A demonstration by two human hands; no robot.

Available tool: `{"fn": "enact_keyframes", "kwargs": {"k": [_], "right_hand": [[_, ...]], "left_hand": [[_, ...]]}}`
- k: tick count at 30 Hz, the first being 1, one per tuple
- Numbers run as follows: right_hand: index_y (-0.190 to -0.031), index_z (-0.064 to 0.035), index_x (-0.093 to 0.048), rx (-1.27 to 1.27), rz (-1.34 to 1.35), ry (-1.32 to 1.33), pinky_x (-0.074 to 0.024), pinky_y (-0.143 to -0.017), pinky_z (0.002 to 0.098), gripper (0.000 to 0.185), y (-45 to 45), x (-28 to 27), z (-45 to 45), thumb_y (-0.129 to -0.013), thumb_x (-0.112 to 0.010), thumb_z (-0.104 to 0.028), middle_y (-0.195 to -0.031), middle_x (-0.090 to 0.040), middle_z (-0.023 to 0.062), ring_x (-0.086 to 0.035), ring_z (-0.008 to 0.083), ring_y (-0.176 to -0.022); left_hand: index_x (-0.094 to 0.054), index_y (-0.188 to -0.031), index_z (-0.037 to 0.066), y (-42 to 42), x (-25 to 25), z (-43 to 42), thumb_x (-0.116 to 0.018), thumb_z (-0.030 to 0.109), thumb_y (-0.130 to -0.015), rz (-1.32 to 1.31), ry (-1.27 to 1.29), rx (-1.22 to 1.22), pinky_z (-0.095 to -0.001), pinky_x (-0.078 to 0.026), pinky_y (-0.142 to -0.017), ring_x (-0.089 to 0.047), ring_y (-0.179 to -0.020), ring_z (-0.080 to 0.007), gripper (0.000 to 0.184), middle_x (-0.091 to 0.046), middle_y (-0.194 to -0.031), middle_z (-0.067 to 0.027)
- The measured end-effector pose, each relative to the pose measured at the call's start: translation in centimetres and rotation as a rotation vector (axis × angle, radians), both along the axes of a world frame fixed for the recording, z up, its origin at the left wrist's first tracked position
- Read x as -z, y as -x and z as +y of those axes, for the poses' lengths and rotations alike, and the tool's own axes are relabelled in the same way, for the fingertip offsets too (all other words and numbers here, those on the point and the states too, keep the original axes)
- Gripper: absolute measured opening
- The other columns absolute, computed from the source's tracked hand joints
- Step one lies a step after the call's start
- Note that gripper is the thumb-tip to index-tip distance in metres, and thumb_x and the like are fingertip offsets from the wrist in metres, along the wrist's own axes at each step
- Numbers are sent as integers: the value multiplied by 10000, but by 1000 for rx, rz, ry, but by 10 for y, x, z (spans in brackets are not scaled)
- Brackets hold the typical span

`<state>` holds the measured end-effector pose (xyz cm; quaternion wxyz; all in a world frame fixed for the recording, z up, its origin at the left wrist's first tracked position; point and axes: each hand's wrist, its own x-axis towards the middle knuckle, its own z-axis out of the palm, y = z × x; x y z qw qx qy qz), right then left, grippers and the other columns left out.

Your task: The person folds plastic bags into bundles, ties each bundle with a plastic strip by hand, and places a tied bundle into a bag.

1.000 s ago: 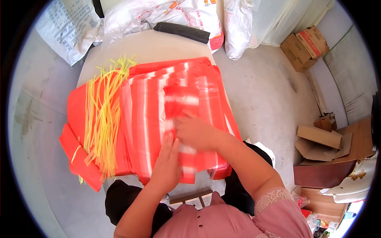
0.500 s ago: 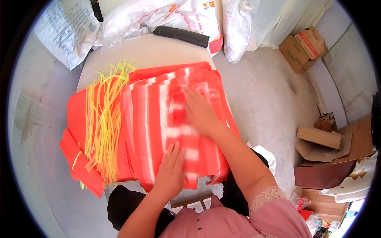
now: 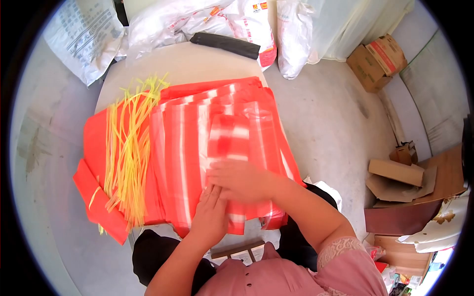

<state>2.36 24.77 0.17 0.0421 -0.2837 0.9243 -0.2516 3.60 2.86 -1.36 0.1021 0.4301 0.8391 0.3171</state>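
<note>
A stack of thin red-and-white striped plastic bags (image 3: 170,163) covers much of the table. Lengthwise over it lies a narrow folded red-and-white striped bag (image 3: 228,135), its upper half uncovered. My left hand (image 3: 210,217) rests flat on the lower part of that folded bag, fingers stretched out. Slightly blurred, my right hand (image 3: 241,181) lies flat across the same bag, its fingers by my left fingertips. To the left is a loose bundle of yellow plastic strips (image 3: 129,158) on red sheets. A folded red bundle (image 3: 101,202) with a yellow strip around it sits at the table's left edge.
A black rolled package (image 3: 224,45) lies at the back of the pale table (image 3: 148,61). White sacks (image 3: 247,24) stand behind it. Cardboard boxes (image 3: 377,61) are by the far right wall, and an opened carton (image 3: 400,180) rests on a brown cabinet at right.
My right hand has slid down along the folded bag toward me, from its upper end to beside my left fingertips. My left hand has stayed nearly in place.
</note>
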Motion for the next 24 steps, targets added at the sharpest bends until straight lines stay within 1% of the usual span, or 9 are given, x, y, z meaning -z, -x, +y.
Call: {"fn": "enact_keyframes", "kwargs": {"k": [1,4,5,7,11,14,20,23,24], "right_hand": [[-1414,-17,-611,35,33,-5,-298,-1261,467,556,4,3,6,-991,-627,-379,-1540,-549,134,-420,292,-1502],[-1505,-23,-524,70,13,-48,-198,-1296,461,613,18,0,24,-1028,-578,-405,-1634,-435,132,-271,284,-1581],[-1521,-25,-504,77,37,-58,-181,-1300,462,626,21,0,26,-1033,-570,-411,-1650,-409,128,-249,283,-1589],[-1552,-30,-464,87,84,-76,-149,-1307,463,652,28,2,26,-1041,-554,-424,-1682,-356,118,-204,282,-1604],[-1593,-48,-402,129,129,-171,-137,-1308,478,692,40,17,30,-1045,-541,-447,-1698,-327,107,-203,276,-1605],[-1608,-60,-377,187,107,-188,-129,-1309,490,709,47,15,30,-1049,-523,-471,-1711,-299,104,-195,272,-1607],[-1620,-68,-354,299,139,-251,-103,-1308,512,747,60,19,35,-1048,-499,-527,-1724,-266,103,-178,275,-1610],[-1615,-53,-356,388,109,-250,-89,-1307,514,771,64,18,37,-1042,-497,-550,-1729,-249,116,-164,290,-1612],[-1614,-47,-355,421,115,-271,-85,-1307,513,779,65,19,36,-1040,-497,-555,-1730,-243,119,-158,295,-1613]], "left_hand": [[-417,-1502,-49,0,-4,2,-555,-83,-796,0,-5,-10,-563,-302,-1225,-324,-1498,-502,720,-394,-1577,-295],[-394,-1535,-39,-1,-3,3,-560,-53,-832,10,27,-23,-573,-292,-1225,-306,-1529,-472,723,-338,-1632,-290],[-391,-1544,-34,-1,-2,3,-564,-38,-849,13,46,-27,-579,-291,-1223,-307,-1535,-460,716,-324,-1646,-286],[-376,-1548,-52,-1,-3,2,-553,-68,-818,7,39,-14,-562,-273,-1237,-276,-1544,-474,752,-308,-1650,-295],[-369,-1555,-58,-3,-2,1,-543,-73,-819,20,51,-10,-554,-265,-1242,-264,-1549,-480,757,-305,-1649,-301],[-353,-1568,-38,-3,0,0,-579,10,-879,68,94,5,-578,-287,-1225,-297,-1546,-447,727,-310,-1651,-286],[-337,-1582,-32,-4,-3,-4,-606,60,-907,64,125,34,-583,-292,-1220,-275,-1553,-451,732,-292,-1663,-275],[-335,-1587,-26,-6,2,-6,-677,142,-908,42,134,47,-584,-259,-1233,-238,-1565,-464,779,-257,-1684,-266],[-332,-1587,-26,-6,0,-6,-721,223,-887,35,148,57,-583,-258,-1234,-234,-1566,-462,839,-251,-1687,-263]]}}
